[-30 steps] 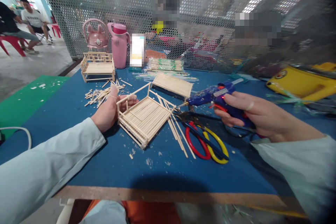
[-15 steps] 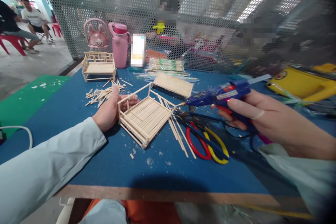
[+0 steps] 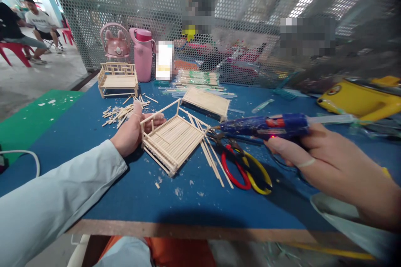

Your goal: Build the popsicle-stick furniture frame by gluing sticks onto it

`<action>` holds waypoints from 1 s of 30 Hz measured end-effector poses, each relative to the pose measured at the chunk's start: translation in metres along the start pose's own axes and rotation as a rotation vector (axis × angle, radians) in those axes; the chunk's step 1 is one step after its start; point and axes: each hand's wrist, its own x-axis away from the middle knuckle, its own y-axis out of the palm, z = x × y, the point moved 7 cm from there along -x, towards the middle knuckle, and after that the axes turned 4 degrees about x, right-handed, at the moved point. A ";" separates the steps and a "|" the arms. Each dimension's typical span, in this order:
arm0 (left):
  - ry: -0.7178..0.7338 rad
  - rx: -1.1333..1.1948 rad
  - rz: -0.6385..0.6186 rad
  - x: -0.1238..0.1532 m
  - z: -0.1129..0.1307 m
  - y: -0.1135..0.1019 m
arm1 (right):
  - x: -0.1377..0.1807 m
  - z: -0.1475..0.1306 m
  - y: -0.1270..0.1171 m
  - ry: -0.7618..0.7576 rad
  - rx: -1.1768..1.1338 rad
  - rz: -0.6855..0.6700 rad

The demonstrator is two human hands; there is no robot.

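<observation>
My right hand [image 3: 316, 150] grips a blue hot glue gun [image 3: 266, 126] with a clear glue stick [image 3: 330, 119] in its rear. The nozzle is at the right corner of a small bed-like frame [image 3: 175, 137] of thin wooden sticks; whether they touch, I cannot tell. My left hand [image 3: 134, 129] is open at the frame's left side, thumb up and fingers stretched out behind its rail. Several loose wooden sticks [image 3: 213, 158] lie along the frame's right side. Scissors [image 3: 247, 171] with one red and one yellow handle rest below the glue gun.
Behind my left hand are a pile of short stick pieces [image 3: 122, 113] and a finished-looking miniature bench [image 3: 117, 80]. A flat stick panel [image 3: 205, 102], wrapped sticks [image 3: 197, 78], a pink bottle [image 3: 143, 58] and a lit phone [image 3: 164, 60] stand farther back. A yellow container [image 3: 357, 100] is at right.
My right hand has turned the glue gun, dropping its nozzle slightly and bringing its body more level, with the rear swung right. My left hand and the frame have stayed in place.
</observation>
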 end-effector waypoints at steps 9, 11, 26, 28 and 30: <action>-0.001 -0.018 -0.003 0.002 0.001 0.001 | -0.019 0.007 -0.002 0.061 0.050 0.184; -0.007 -0.025 0.004 0.002 0.001 0.000 | -0.031 0.009 0.006 0.067 0.011 0.189; 0.296 -0.196 0.207 0.015 0.029 -0.021 | -0.107 0.028 0.097 -0.150 0.309 -0.074; 0.365 -0.240 0.271 0.026 0.038 -0.028 | -0.099 0.020 0.083 -0.168 0.281 0.019; 0.375 -0.309 0.321 0.039 0.041 -0.032 | -0.084 0.012 0.064 -0.141 0.186 0.121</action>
